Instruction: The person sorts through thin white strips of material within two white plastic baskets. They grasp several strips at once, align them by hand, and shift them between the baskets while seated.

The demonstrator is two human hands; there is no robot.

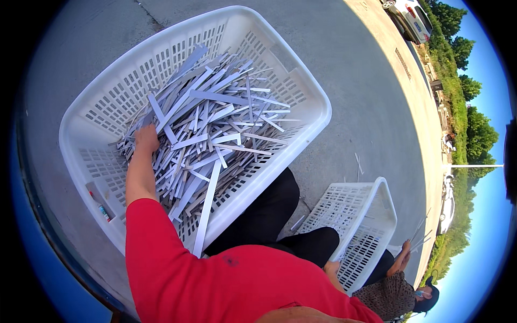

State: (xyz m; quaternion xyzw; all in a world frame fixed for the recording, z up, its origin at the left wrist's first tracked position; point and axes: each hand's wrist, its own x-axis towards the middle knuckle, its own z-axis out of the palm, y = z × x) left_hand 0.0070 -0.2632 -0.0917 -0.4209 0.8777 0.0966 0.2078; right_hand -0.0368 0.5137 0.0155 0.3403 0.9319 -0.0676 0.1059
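Observation:
A heap of thin, flat white and grey strips [215, 116] fills much of a large white plastic basket [226, 12] tilted in front of me. My left hand [146, 139] reaches into the heap at its left side, its fingers curled around strips and partly hidden among them. One long strip [208, 207] leans over the basket's near edge toward my red shirt. Off to the right, my right hand [332, 268] is at the near edge of a smaller white basket [383, 196]. Its fingers look closed, but what they hold is too small to make out.
Beyond the smaller basket a person in a patterned top [390, 296] and dark cap holds thin strips in one hand [401, 259]. A few loose strips [358, 164] lie on the concrete ground. A small coloured object [104, 211] is by the large basket's handle. Parked cars [412, 19] stand farther off.

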